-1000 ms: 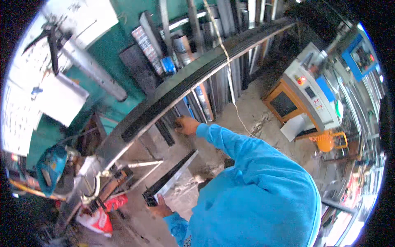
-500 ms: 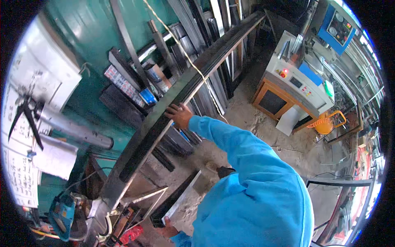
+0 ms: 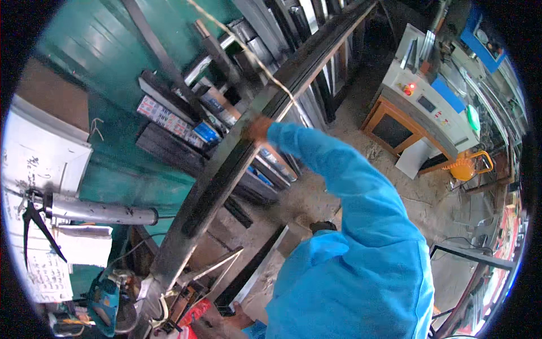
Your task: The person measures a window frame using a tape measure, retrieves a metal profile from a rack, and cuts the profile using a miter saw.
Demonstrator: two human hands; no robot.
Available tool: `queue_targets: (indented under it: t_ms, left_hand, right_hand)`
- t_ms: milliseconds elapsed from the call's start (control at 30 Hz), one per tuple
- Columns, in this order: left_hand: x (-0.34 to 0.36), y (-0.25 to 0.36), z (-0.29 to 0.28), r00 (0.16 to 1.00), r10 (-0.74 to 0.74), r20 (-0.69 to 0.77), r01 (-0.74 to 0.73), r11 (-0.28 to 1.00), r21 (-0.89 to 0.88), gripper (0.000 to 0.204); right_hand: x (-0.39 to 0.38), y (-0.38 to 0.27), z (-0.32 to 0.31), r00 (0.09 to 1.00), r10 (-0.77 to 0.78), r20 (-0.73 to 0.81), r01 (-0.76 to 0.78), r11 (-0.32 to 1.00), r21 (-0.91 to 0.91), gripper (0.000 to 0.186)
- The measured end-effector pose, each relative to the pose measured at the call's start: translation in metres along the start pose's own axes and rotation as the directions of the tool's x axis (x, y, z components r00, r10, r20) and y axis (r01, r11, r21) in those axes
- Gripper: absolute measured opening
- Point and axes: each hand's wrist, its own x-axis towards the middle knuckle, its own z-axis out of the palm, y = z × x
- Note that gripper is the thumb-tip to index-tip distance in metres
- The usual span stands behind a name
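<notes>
A long dark ledge (image 3: 220,169) runs slantwise from lower left to the far top, with a black channel-shaped strip lying along it. My right hand (image 3: 258,130) is on the ledge about midway; its fingers are smeared by motion. Low down, my left hand (image 3: 239,317) is closed at the near end of a black profile with a pale side face (image 3: 254,271). Part of that hand is hidden by my blue sleeve. The profile slants down beside my body, above the floor.
Dark profiles (image 3: 169,150) lean against the green wall (image 3: 107,62). A caulking gun (image 3: 101,209) hangs at left above a blue power tool (image 3: 107,302). A white control-panel machine (image 3: 420,99) with a lit red light stands at right, near an orange coiled hose (image 3: 463,168).
My right hand has shifted a little farther up along the ledge and is now blurred. The whole view has turned slightly. My left hand stays at the profile's end.
</notes>
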Motion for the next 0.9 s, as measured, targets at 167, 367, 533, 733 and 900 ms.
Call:
queue_targets:
  t_ms: [167,367,533,733,900]
  left_hand:
    - [-0.024,-0.024,-0.007,0.995,0.043,-0.087,0.004,0.877,0.481,0.087]
    - [-0.004,-0.026,-0.007,0.720,-0.670,-0.180,0.668,0.600,0.441,0.084]
    - [0.005,-0.035,-0.006,0.898,-0.437,-0.049,0.438,0.880,0.186,0.069]
    - [-0.015,-0.024,-0.012,0.960,-0.276,0.039,0.278,0.956,-0.089,0.069]
    - [-0.031,-0.009,-0.003,0.884,-0.465,-0.036,0.433,0.847,-0.310,0.056]
  right_hand:
    - [-0.008,0.044,-0.028,0.765,0.577,-0.286,-0.639,0.733,-0.234,0.050]
    - [0.023,-0.056,-0.023,0.985,0.163,-0.066,-0.146,0.968,0.204,0.064]
    - [0.028,-0.038,-0.003,0.995,0.085,0.054,-0.089,0.994,0.068,0.069]
    - [0.017,0.073,0.023,0.875,-0.352,-0.331,0.361,0.932,-0.038,0.060]
    - [0.003,0.119,0.038,0.841,0.525,0.135,-0.500,0.847,-0.178,0.041]
